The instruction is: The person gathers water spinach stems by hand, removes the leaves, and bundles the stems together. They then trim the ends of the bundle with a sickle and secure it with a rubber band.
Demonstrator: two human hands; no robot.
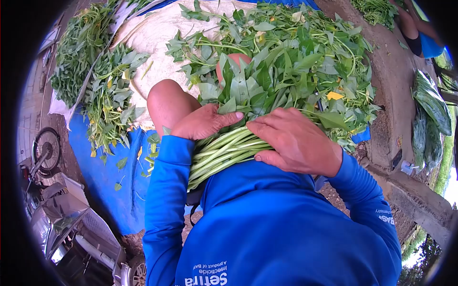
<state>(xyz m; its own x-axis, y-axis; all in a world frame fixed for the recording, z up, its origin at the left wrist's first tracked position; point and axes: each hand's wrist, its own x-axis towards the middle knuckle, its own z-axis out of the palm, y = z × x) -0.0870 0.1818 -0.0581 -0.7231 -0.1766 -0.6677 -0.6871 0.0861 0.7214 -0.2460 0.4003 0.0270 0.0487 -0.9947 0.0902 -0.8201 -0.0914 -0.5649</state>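
Note:
A thick bunch of water spinach (229,151) lies across my lap, its pale green stems towards the lower left and its arrow-shaped leaves away from me. My left hand (202,122) is closed around the bunch, thumb over the top, its other fingers hidden underneath. From the right, my right hand (298,143) grips the stems, with its fingers across the top and its thumb on the side near my body. My bare knee (168,97) sticks out beyond my left hand.
Loose water spinach (329,62) is heaped on a pale sack sheet (162,62) over a blue tarp (107,174). More greens (81,57) lie at left. A motorbike (46,152) stands left; plastic-wrapped bundles (431,107) lie right. Another person's arm (424,28) shows top right.

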